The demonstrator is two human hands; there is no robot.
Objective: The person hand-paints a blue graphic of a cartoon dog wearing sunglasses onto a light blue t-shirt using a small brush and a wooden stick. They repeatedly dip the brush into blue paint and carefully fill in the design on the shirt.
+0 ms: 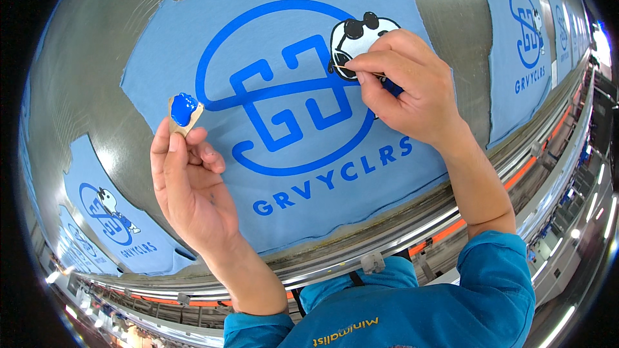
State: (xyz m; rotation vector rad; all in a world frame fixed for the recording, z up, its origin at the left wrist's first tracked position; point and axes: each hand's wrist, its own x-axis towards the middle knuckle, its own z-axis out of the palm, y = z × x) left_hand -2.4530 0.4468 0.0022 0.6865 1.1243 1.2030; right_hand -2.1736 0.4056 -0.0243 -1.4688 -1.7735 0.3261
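Note:
A light blue cut fabric panel (174, 38) lies flat before me, printed with a darker blue looping emblem (284, 87), lettering below it and a black-and-white cartoon dog (354, 42). My right hand (416, 87) is over the dog and covers much of its body. Its thumb and forefinger pinch a thin wooden stick (340, 66), whose tip is at the dog's dark ear, beside the emblem's line. To the left, my left hand (196, 193) holds up a small tan card-like piece (175, 127) between thumb and fingers. A glossy blob of blue paint (184, 108) sits on it.
The panel rests on a long grey table (445, 0). More printed panels lie along it, one on the left (106, 219) and another on the right (516, 58). A metal rail (335, 267) with an orange strip runs along the near edge, close to my body.

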